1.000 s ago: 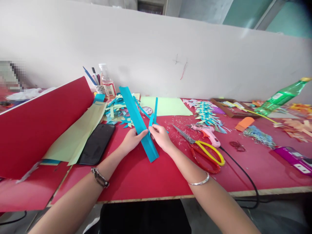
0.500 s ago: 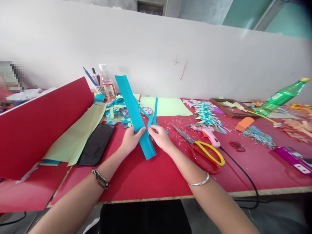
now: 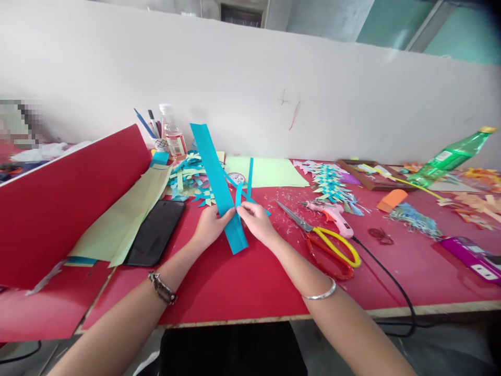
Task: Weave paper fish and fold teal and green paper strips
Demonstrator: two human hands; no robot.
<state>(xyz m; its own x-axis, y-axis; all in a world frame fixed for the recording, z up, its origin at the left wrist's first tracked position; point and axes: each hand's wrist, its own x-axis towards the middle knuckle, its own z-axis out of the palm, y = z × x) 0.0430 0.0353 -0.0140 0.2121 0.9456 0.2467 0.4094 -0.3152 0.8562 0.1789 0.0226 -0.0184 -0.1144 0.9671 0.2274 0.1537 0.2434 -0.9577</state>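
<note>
My left hand is closed on a wide blue paper strip, thumb on top, and the strip slants up and away to the left. Close against it, my right hand pinches a narrow blue paper strip at the wide strip's right edge. Whether the two strips are joined there is hidden by my fingertips. Another narrow blue strip lies behind on pale green paper. To the right of my right hand lie scissors with one yellow and one red handle.
A pink glue gun with a black cord lies past the scissors. At left are a black phone, pale green sheets and a leaning red board. Woven paper lies at back right, near a tilted green bottle.
The wide strip's top end has shifted slightly right and its lower end a little up. The narrow strip at my fingertips now stands more upright. Both hands keep their hold.
</note>
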